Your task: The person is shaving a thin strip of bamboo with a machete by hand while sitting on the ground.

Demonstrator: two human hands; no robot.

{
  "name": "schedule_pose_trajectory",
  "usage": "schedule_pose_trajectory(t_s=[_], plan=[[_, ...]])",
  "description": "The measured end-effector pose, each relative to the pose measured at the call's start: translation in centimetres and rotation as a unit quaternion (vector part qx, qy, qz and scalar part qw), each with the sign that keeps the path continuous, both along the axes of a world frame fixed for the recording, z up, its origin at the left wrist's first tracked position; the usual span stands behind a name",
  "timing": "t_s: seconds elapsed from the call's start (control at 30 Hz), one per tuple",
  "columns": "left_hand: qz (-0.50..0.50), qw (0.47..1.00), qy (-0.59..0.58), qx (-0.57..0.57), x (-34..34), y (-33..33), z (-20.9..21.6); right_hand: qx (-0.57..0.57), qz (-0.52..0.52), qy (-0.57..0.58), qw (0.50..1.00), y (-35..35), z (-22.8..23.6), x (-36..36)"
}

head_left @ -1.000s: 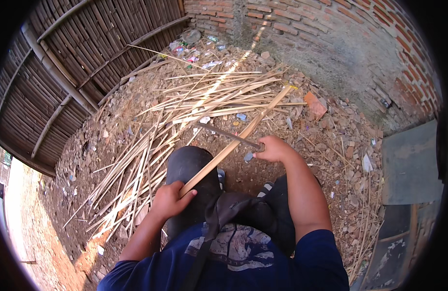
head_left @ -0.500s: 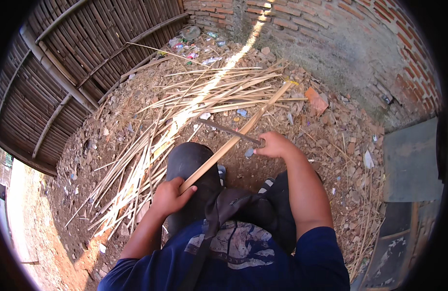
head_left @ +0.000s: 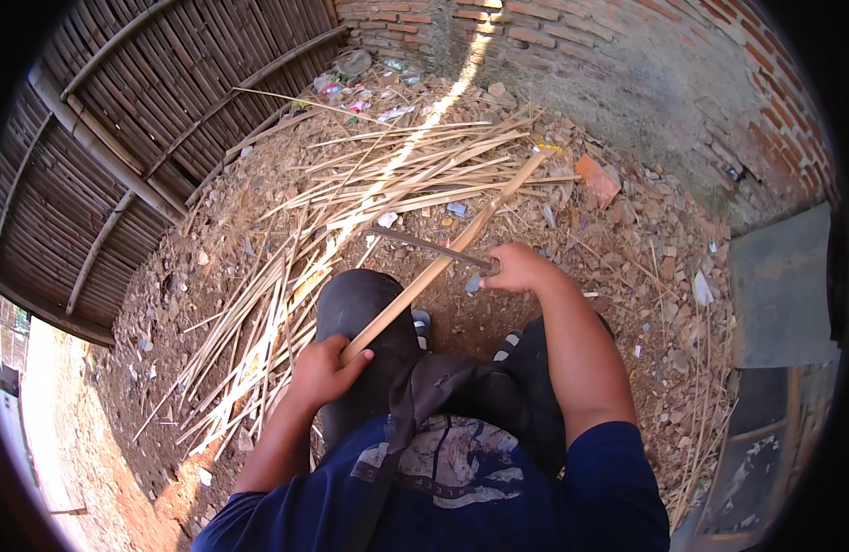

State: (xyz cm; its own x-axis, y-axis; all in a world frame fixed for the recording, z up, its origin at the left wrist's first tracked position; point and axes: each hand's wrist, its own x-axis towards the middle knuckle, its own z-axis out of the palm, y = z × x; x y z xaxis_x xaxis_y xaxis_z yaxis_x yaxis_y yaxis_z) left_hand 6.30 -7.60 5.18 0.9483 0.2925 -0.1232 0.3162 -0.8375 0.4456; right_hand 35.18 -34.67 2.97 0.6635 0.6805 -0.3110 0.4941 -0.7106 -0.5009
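My left hand (head_left: 328,371) is closed around the near end of a long, pale bamboo strip (head_left: 411,292), close to my left knee. The strip slants away to the upper right, its far end near the pile on the ground. In my right hand (head_left: 515,269) is the end of a long, dark, narrow knife (head_left: 420,242). Its blade reaches leftward across the strip, well beyond my left hand. Whether the edge has entered the bamboo is too fine to tell, and my fingers hide the handle.
Many thin split strips (head_left: 415,179) lie in a loose pile ahead and to the left. A brick piece (head_left: 597,181) and litter rest on stony soil. A bamboo wall (head_left: 103,138) stands left, a brick wall (head_left: 618,83) ahead and right, a grey panel (head_left: 781,290) at far right.
The whole view has shifted slightly. Both hands keep nearly the same places, and the knife still crosses the bamboo strip at about the same spot.
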Motion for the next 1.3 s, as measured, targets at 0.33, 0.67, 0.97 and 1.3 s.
schedule_pose_trajectory(t_s=[0.33, 0.67, 0.97, 1.3], plan=[[0.006, 1.0, 0.007, 0.007, 0.1, -0.3, 0.6, 0.008, 0.016, -0.033, 0.999, -0.3, -0.6, 0.2], [0.006, 1.0, -0.01, 0.005, 0.1, -0.3, 0.0, 0.013, 0.022, -0.078, 0.997, -0.3, 0.8, -0.6], [-0.002, 0.997, -0.073, -0.027, -0.8, 0.2, -1.4, 0.08, -0.071, -0.042, 0.993, -1.9, 1.4, 1.3], [-0.001, 0.999, -0.013, -0.052, -0.4, 0.6, -0.2, 0.021, 0.056, -0.064, 0.996, 0.8, 2.4, -1.7]])
